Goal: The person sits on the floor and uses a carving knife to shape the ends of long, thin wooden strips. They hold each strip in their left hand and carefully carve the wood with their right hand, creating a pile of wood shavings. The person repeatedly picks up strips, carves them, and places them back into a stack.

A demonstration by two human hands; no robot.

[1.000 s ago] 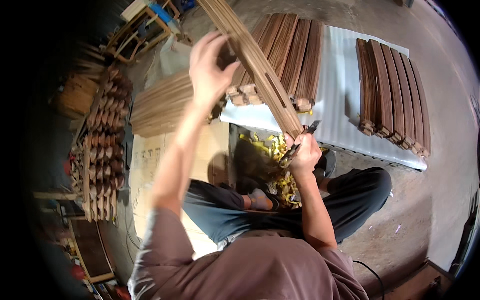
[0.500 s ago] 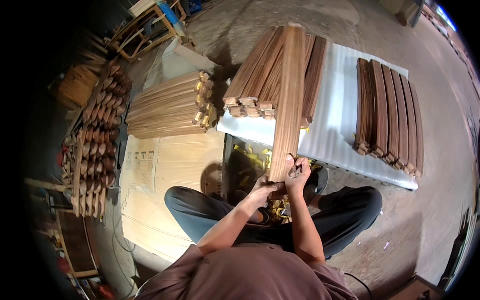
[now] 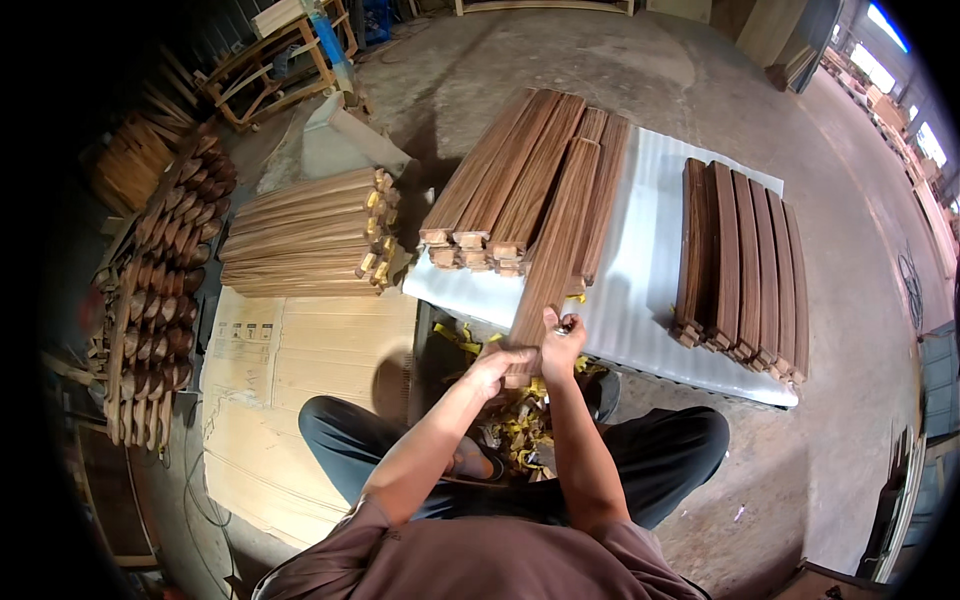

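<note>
A long striped brown wooden slat (image 3: 557,235) points away from me, its far part over the slat pile (image 3: 510,170). My left hand (image 3: 490,368) is closed round the slat's near end, thumb on top. On the right edge of that end, my right hand (image 3: 562,348) is closed with its thumb against the wood. A small shiny metal tool (image 3: 566,327) sticks out between its fingers; its kind is too small to tell. Below both hands, yellow tape scraps and wood bits (image 3: 520,425) lie between my legs.
White foam sheeting (image 3: 645,240) lies under the pile and a row of curved slats (image 3: 745,260) at right. At left, a bundle of yellow-taped slats (image 3: 300,235) rests by flat cardboard (image 3: 300,400). Carved wooden parts (image 3: 165,300) are stacked at far left.
The slat's far end has come down and nearer to me, along the pile. Both hands have stayed on its near end. My view has tilted up a little.
</note>
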